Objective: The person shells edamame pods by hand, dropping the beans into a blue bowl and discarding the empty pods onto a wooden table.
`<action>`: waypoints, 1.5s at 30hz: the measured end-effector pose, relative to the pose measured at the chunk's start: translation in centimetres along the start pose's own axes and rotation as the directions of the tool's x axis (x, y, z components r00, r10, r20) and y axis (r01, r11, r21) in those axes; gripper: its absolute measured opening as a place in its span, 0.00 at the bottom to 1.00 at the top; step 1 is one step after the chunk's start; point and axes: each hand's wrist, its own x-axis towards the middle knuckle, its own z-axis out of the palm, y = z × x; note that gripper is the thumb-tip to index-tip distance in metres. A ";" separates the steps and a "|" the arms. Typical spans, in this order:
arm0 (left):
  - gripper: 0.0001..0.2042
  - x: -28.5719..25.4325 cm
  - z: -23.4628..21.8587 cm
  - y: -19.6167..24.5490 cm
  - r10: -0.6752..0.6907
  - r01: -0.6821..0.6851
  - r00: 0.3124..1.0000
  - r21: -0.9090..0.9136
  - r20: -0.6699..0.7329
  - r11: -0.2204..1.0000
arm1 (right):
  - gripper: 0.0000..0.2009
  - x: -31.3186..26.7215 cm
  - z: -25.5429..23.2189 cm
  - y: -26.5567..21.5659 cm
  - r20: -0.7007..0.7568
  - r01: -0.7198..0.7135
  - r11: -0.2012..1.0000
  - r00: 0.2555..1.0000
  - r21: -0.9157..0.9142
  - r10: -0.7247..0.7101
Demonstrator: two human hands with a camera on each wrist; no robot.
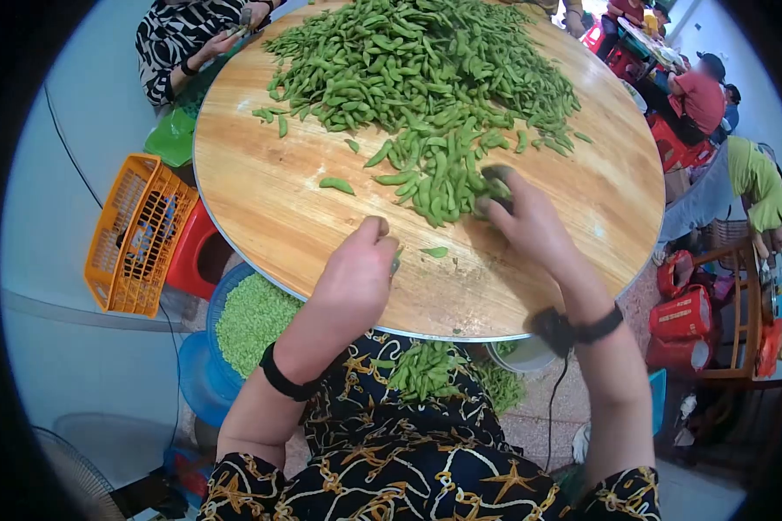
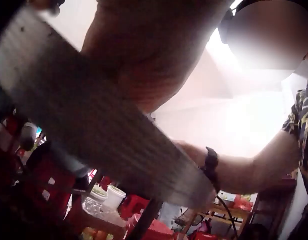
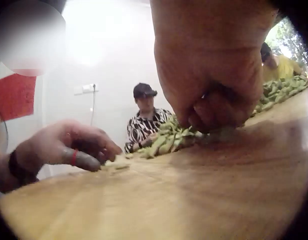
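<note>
Two foreground hands [image 1: 353, 278] [image 1: 533, 227], one round tabletop [image 1: 269, 200] and one bean-filled basket [image 1: 212, 334] show.

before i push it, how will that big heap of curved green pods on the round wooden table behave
The big heap of curved green pods would probably spread rather than shift as one block, since loose pods already lie strayed around its edge. The slim, curved pods seem likelier to slide than roll across the flat round wooden table.

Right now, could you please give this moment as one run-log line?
left hand: curled beside loose pod | right hand: at near edge of pod pile | shelled beans: in blue basin below table
</note>
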 end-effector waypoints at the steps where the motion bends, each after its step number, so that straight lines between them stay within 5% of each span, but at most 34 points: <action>1: 0.12 -0.1 -0.2 0.0 -0.043 0.041 0.998 0.042 0.048 0.998 | 0.17 -1.2 -0.8 -0.6 -0.008 -0.055 0.981 0.998 0.185 0.058; 3: 0.10 0.2 -0.4 0.0 -0.085 0.083 0.994 0.030 0.067 0.996 | 0.15 -3.9 -2.0 -2.2 -0.006 -0.106 0.923 0.993 0.370 0.117; 5: 0.09 0.3 -0.1 0.1 -0.125 0.124 0.989 0.020 0.083 0.992 | 0.10 -6.4 -2.2 -4.1 0.164 -0.349 0.703 0.933 0.620 0.319; 6: 0.08 0.2 0.3 0.1 -0.159 0.191 0.980 -0.342 0.119 0.920 | 0.11 -7.5 -1.3 -4.3 0.204 -0.337 0.632 0.939 0.698 0.275; 7: 0.07 0.1 0.6 0.2 -0.178 0.242 0.970 -0.654 0.164 0.716 | 0.11 -8.1 -1.2 -5.4 0.304 -0.400 0.523 0.916 0.753 0.263; 8: 0.07 -0.1 0.8 0.6 -0.184 0.250 0.968 -0.647 0.169 0.720 | 0.11 -8.5 -1.1 -6.4 0.404 -0.467 0.404 0.884 0.786 0.236; 10: 0.04 -0.3 1.7 2.1 -0.259 0.315 0.913 -0.948 0.314 -0.038 | 0.11 -9.0 0.7 -6.7 0.384 -0.408 0.316 0.913 0.856 0.137; 11: 0.04 -0.4 2.1 2.7 -0.263 0.285 0.915 -0.951 0.308 -0.120 | 0.12 -9.0 1.3 -6.8 0.347 -0.348 0.228 0.937 0.910 0.044; 12: 0.04 -0.5 2.5 3.0 -0.271 0.285 0.912 -0.951 0.307 -0.118 | 0.12 -8.9 1.4 -7.2 0.351 -0.351 0.223 0.935 0.909 0.039; 14: 0.03 -0.7 3.0 3.4 -0.311 0.213 0.913 -0.959 0.263 -0.185 | 0.11 -8.8 1.2 -7.8 0.388 -0.391 0.007 0.916 0.920 0.101; 21: 0.02 -1.4 3.8 5.0 -0.463 0.197 0.873 -0.979 0.151 0.052 | 0.09 -8.7 2.7 -7.0 0.405 -0.407 0.045 0.913 0.912 0.043; 24: 0.03 -1.5 3.8 5.4 -0.467 0.192 0.870 -0.981 0.158 0.026 | 0.08 -8.8 3.1 -6.8 0.382 -0.379 -0.094 0.924 0.921 0.019; 26: 0.04 -1.7 3.2 4.7 -0.292 0.183 0.916 -0.934 0.275 -0.306 | 0.08 -9.0 2.1 -7.0 0.576 -0.556 -0.414 0.813 0.721 -0.089; 27: 0.04 -1.8 3.1 4.7 -0.289 0.184 0.917 -0.934 0.276 -0.307 | 0.08 -9.2 2.4 -6.4 0.537 -0.571 -0.457 0.815 0.682 -0.217; 28: 0.04 -2.0 3.0 4.9 -0.275 0.209 0.921 -0.946 0.275 -0.247 | 0.08 -9.3 2.2 -5.5 0.538 -0.570 -0.458 0.816 0.683 -0.213; 29: 0.04 -2.1 2.8 4.8 -0.261 0.231 0.925 -0.955 0.275 -0.186 | 0.08 -9.2 1.9 -4.5 0.435 -0.442 -0.053 0.894 0.895 -0.112; 30: 0.04 -2.3 2.4 4.1 -0.258 0.229 0.927 -0.955 0.274 -0.189 | 0.08 -8.7 1.5 -3.9 0.287 -0.239 0.379 0.955 0.894 -0.076; 31: 0.06 -2.7 1.8 3.1 -0.168 0.305 0.947 -0.932 0.274 0.196 | 0.08 -7.7 1.1 -4.1 -0.128 0.029 0.789 0.990 0.613 0.063; 32: 0.08 -2.9 1.6 2.5 -0.082 0.302 0.947 -0.772 0.311 0.559 | 0.09 -7.1 0.3 -3.8 -0.229 -0.104 0.909 0.950 0.404 0.211; 33: 0.10 -2.5 1.0 3.7 -0.093 0.343 0.914 -0.630 0.395 0.697 | 0.09 -6.5 0.1 -3.1 -0.266 -0.192 0.952 0.930 0.239 0.254; 34: 0.10 -2.1 0.9 4.8 -0.090 0.343 0.913 -0.632 0.397 0.695 | 0.09 -6.0 0.1 -2.4 -0.307 -0.280 0.958 0.908 0.066 0.286; 37: 0.13 -1.2 1.0 6.8 -0.090 0.224 0.952 -0.467 0.291 0.855 | 0.09 -4.9 1.1 -0.9 -0.293 -0.321 0.944 0.912 -0.073 0.288; 41: 0.16 -0.1 3.0 5.6 -0.033 0.063 0.995 -0.331 0.098 0.942 | 0.08 -5.3 0.8 -1.0 -0.367 -0.244 0.969 0.899 0.032 0.238; 43: 0.17 0.6 3.5 5.6 0.172 -0.177 0.973 -0.017 -0.154 0.984 | 0.08 -6.2 -0.1 -2.0 -0.293 -0.201 0.949 0.918 0.243 0.269; 44: 0.17 0.9 3.5 5.5 0.172 -0.177 0.974 -0.019 -0.149 0.984 | 0.08 -6.7 -0.2 -2.5 -0.291 -0.205 0.947 0.917 0.245 0.274; 45: 0.17 1.2 3.5 5.3 0.245 -0.238 0.958 0.063 -0.148 0.969 | 0.08 -7.3 -0.2 -3.1 -0.133 -0.160 0.914 0.966 0.374 0.223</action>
